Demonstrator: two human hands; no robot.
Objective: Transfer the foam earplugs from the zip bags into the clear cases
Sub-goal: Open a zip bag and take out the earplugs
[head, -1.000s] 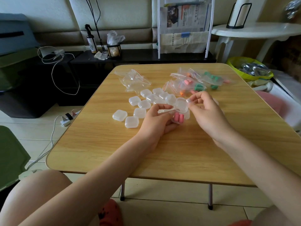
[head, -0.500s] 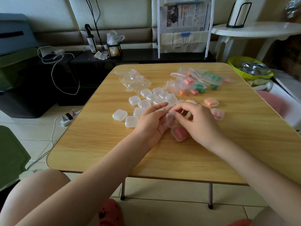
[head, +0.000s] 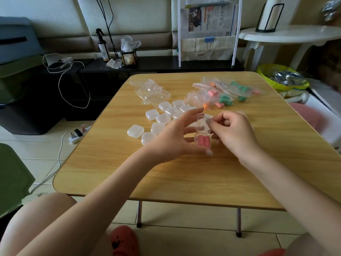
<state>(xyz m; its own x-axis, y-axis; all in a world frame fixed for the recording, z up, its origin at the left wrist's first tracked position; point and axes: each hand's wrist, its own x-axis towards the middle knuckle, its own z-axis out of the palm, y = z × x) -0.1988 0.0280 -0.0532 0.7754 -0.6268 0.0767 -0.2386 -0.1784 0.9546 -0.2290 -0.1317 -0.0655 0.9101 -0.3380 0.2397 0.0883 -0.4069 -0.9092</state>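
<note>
A small clear case (head: 203,142) with two pink foam earplugs in its base sits between my hands above the wooden table (head: 184,178). Its hinged lid (head: 202,124) stands open. My left hand (head: 175,139) holds the base between thumb and spread fingers. Curled fingertips of my right hand (head: 234,132) pinch the lid's right edge. Several shut empty cases (head: 162,118) lie to the left. Zip bags (head: 217,97) of pink, orange and green earplugs lie behind.
Empty zip bags (head: 151,90) lie at the table's far left. A black low shelf (head: 166,63) with a spray bottle stands beyond the table, a white side table (head: 287,36) at the right. Cables and a power strip (head: 75,137) lie on the floor at the left.
Both hands dropped toward the table with the case half a second ago and have since come up a little. The lid stands upright again and the pink earplugs show clearly.
</note>
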